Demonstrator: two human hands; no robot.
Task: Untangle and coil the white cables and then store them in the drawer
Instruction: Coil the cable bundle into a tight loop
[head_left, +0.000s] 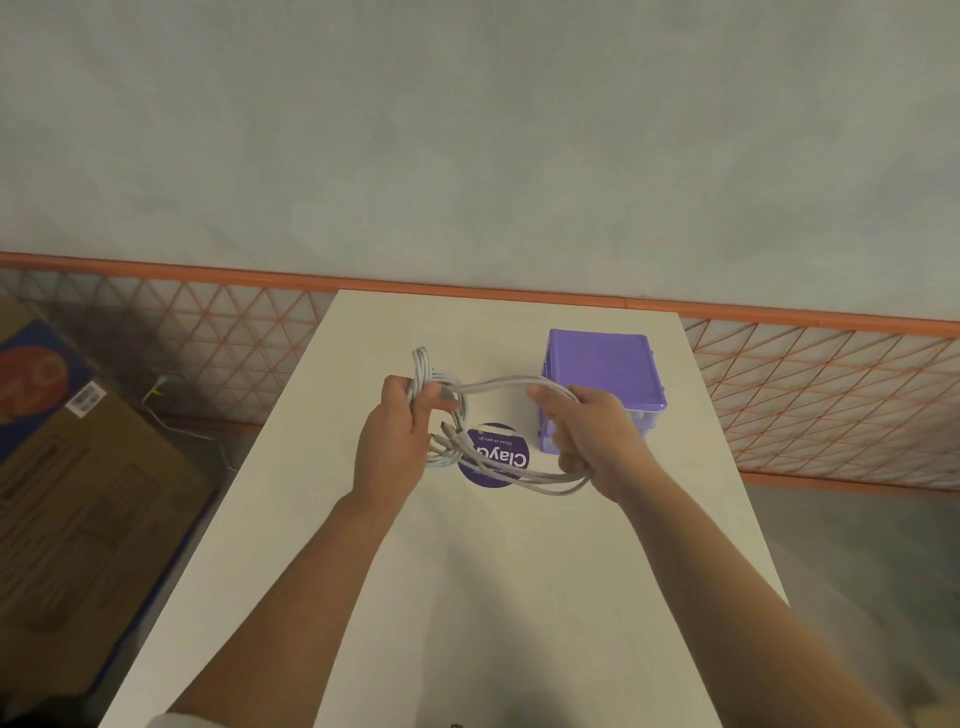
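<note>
Up above the white table (493, 597), two bare hands hold one bundle of white cables (498, 387) stretched between them into a long flat loop. How many separate cables make up the bundle cannot be told; several strands run side by side along both the far and near edges of the loop. The left hand (400, 441) has its fingers curled round the gathered end of the bundle, where the strands bunch and rise just past the knuckles, and a few loose ends with plugs hang beside that hand. The right hand (597, 441) grips the opposite end, fingers wrapped round the strands.

One purple drawer unit (605, 369) stands on the table, directly behind the right hand, with clear drawer fronts showing under its lid; whether the drawers are pushed fully in cannot be told. One round purple sticker (498, 457) with white lettering lies on the tabletop left of the drawer unit, beneath the hanging loop. Far to the left of the drawer unit, off the table, one cardboard box (88, 499) sits on the floor.
</note>
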